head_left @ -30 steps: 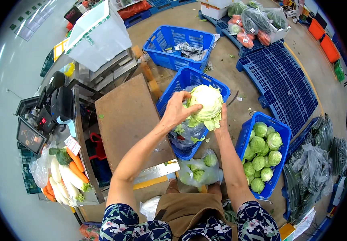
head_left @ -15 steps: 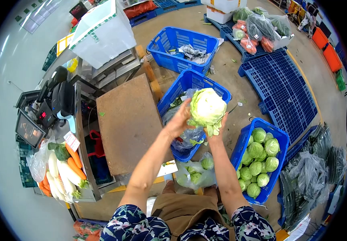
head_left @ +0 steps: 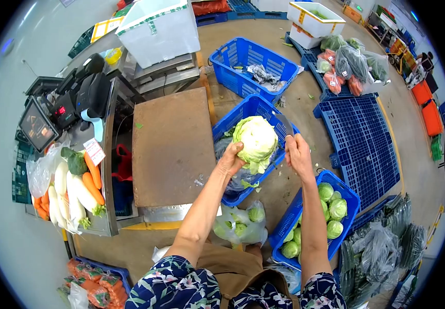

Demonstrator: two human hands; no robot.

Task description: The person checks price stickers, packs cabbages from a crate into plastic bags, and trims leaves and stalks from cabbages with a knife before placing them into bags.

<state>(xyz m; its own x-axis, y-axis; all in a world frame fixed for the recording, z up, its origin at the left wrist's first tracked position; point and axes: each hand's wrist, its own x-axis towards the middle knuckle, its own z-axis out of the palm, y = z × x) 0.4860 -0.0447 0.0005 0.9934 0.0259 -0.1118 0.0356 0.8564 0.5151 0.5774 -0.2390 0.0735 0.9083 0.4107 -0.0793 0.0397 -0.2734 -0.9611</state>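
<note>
A pale green cabbage (head_left: 256, 141) with loose outer leaves rests in my left hand (head_left: 231, 159), whose fingers wrap its lower left side. On the other side, my right hand (head_left: 298, 153) is closed round the handle of a knife (head_left: 285, 124); its dark curved blade points up and left beside the cabbage. I cannot tell whether the blade touches it. Under both hands stands a blue crate (head_left: 248, 103) with plastic and leaf scraps inside. To the lower right, another blue crate (head_left: 353, 201) holds several green cabbages (head_left: 337, 208), partly covered by my right forearm.
A brown board (head_left: 173, 149) lies left of the crates. White radishes (head_left: 76, 193) and carrots (head_left: 93, 188) lie on the metal counter. A clear bag of cabbages (head_left: 240, 224) sits near my feet. A blue pallet (head_left: 361, 139) lies at right, a further blue crate (head_left: 253, 64) ahead.
My right hand has come off the cabbage and now holds a knife beside it. The cabbage has shifted slightly left and down in my left hand. The camera view has turned a little.
</note>
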